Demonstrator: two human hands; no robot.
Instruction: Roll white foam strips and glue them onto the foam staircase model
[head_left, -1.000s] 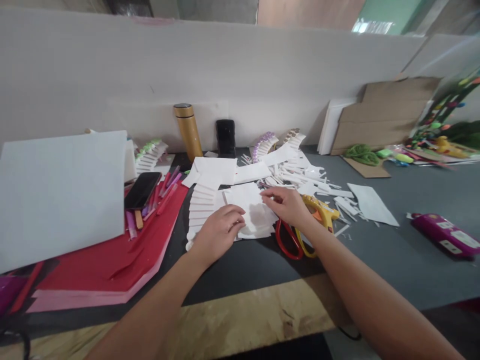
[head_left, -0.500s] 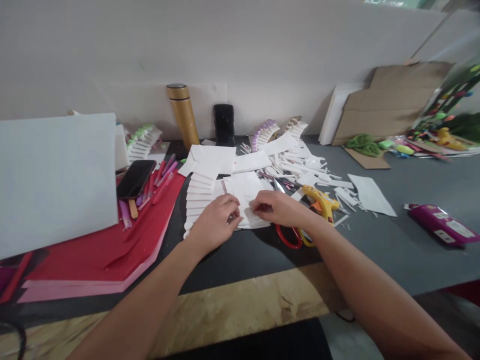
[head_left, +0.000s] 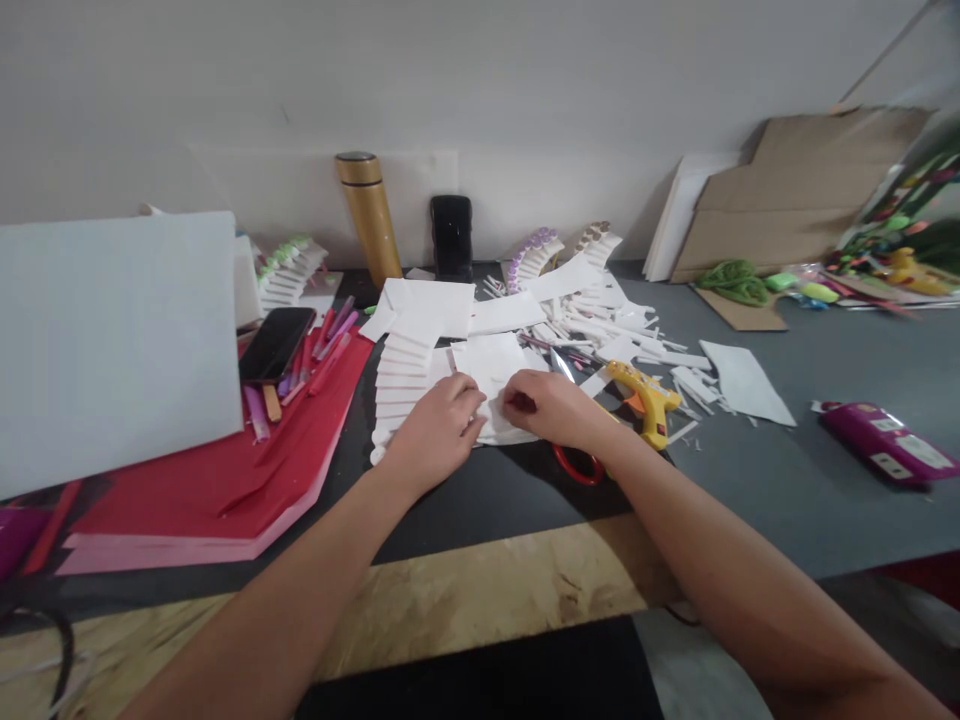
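Both hands are working at the near edge of a white paper (head_left: 491,365) lying at the middle of the dark surface (head_left: 787,500). The left hand (head_left: 435,432) is resting on the paper's near left corner with fingers curled; whether it is gripping cannot be told. The right hand (head_left: 551,410) is pinching the paper's near edge between thumb and fingers. Red-handled scissors (head_left: 579,466) are lying just beside and partly under the right wrist, with a yellow glue gun (head_left: 646,396) near them. A fan of white strips (head_left: 401,375) is lying just left of the paper, and red sheets (head_left: 247,480) carrying a phone (head_left: 276,342) are lying further left.
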